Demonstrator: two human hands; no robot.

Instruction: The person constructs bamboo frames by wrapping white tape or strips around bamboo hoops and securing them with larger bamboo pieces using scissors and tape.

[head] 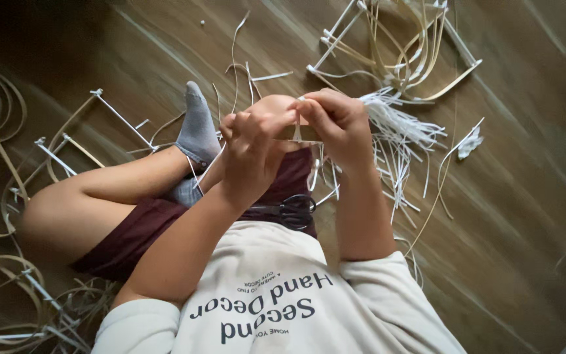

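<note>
Bamboo strip point(302, 133), long axis level, spans both hands: left hand point(251, 154) and right hand point(337, 124) pinched on it, white tie point(297, 124) between.

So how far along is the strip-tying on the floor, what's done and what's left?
Done, apparently: tied frames of tan strips lie at the upper right and at the left. In hand: the left hand and right hand pinch a tan strip with a white tie on it. Probably left: loose white ties beside the knee.
</note>
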